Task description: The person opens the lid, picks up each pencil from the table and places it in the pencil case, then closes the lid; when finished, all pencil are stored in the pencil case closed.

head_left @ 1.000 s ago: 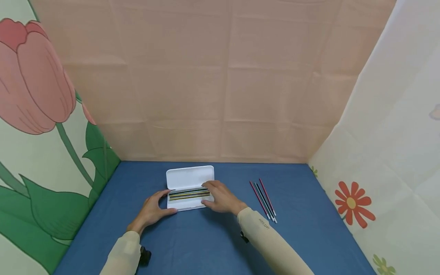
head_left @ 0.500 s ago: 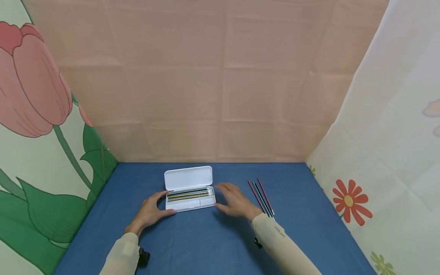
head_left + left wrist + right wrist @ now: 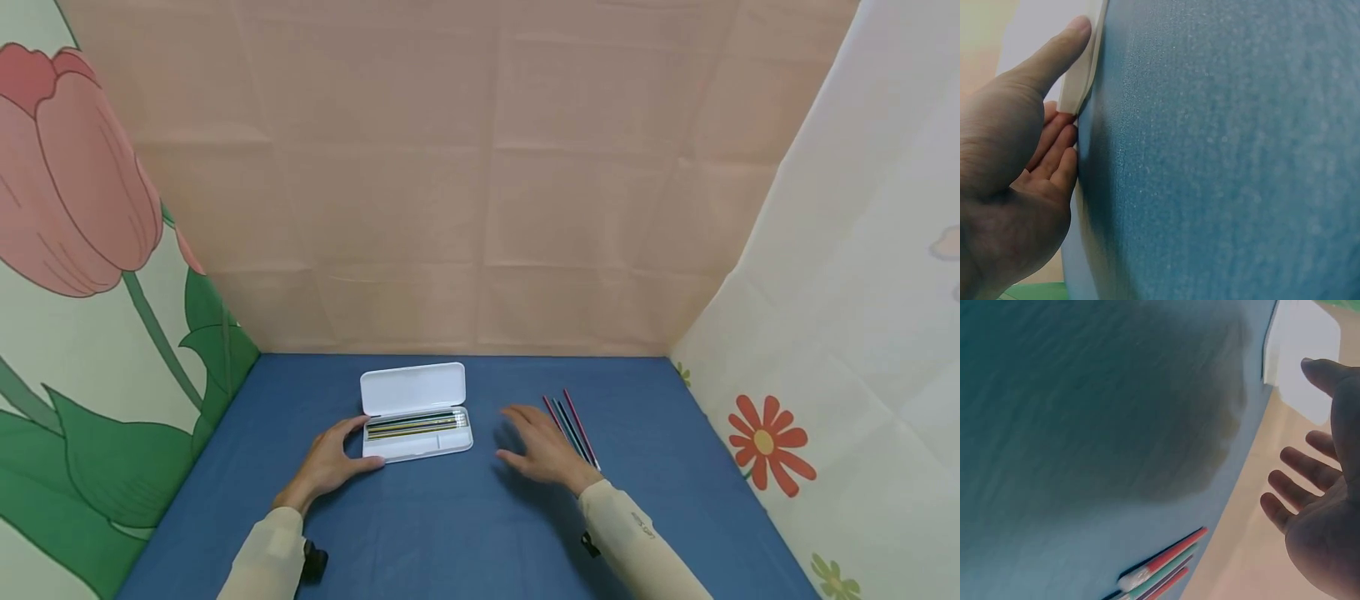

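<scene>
A white pencil case [image 3: 420, 455] lies open on the blue cloth, its lid [image 3: 412, 389] tipped back. Inside it are several pencils [image 3: 412, 427] with dark, yellow and striped barrels. My left hand [image 3: 326, 460] grips the case's left end, thumb at the front edge and fingers toward the back corner; the left wrist view shows the thumb [image 3: 1063, 53] along its side. My right hand [image 3: 543, 450] hovers apart from the case with nothing in it, fingers spread in the right wrist view. Several red and teal pencils with white ends [image 3: 577, 417] lie beside it, partly hidden by the hand and forearm.
Blue cloth [image 3: 435, 533] covers the table. A beige backdrop [image 3: 480, 208] rises behind its far edge. Printed fabric stands at both sides, with a tulip [image 3: 90, 175] on the left and a red flower [image 3: 765, 442] on the right.
My right hand has left the case's right end and moved right, toward the loose pencils, uncovering the ends of the pencils inside. The left hand keeps its hold on the case.
</scene>
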### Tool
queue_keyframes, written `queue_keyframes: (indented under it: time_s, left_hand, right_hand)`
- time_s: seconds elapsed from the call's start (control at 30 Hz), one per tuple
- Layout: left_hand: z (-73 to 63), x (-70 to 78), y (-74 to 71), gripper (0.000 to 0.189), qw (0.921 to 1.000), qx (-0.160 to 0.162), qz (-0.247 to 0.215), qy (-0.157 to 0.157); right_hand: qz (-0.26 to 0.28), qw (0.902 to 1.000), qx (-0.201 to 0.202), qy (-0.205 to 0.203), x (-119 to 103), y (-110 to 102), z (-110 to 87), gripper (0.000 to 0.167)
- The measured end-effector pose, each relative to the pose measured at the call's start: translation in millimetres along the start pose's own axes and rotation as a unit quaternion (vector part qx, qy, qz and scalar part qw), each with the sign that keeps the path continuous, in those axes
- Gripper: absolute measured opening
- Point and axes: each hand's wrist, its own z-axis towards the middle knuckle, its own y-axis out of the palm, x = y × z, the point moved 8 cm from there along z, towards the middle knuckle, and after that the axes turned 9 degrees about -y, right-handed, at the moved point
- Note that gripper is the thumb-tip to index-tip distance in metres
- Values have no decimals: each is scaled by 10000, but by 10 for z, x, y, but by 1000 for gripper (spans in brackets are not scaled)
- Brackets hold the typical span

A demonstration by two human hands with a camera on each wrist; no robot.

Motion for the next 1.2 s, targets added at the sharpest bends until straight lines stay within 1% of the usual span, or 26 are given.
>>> queue_keyframes:
  time_s: [0.1, 0.43, 0.57, 0.77, 0.87, 1.03, 1.2]
  left_hand:
    - [0, 5, -3, 107, 10000, 3, 5, 24]
    - [13, -9, 4, 108, 10000, 9, 31, 88]
    - [9, -8, 3, 108, 10000, 6, 23, 75]
    - [-1, -5, 3, 108, 10000, 19, 11, 63]
    - [-4, -3, 4, 107, 10000, 19, -8, 59]
    - [-5, -4, 6, 106, 10000, 19, -20, 56]
    - [-8, 1, 5, 106, 10000, 14, -33, 63]
  right_hand:
    - [-121, 9999, 37, 56, 66, -9, -80, 74]
    - [110, 9979, -38, 637, 375, -10, -380, 71]
    - [193, 9963, -25, 833, 474, -37, -465, 72]
    - [117, 9943, -61, 1057, 581, -75, -558, 73]
    - [8, 9941, -18, 1083, 624, -84, -596, 74]
    - [-108, 9951, 113, 980, 653, -95, -628, 72]
    - [-207, 9948, 110, 995, 675, -76, -646, 70]
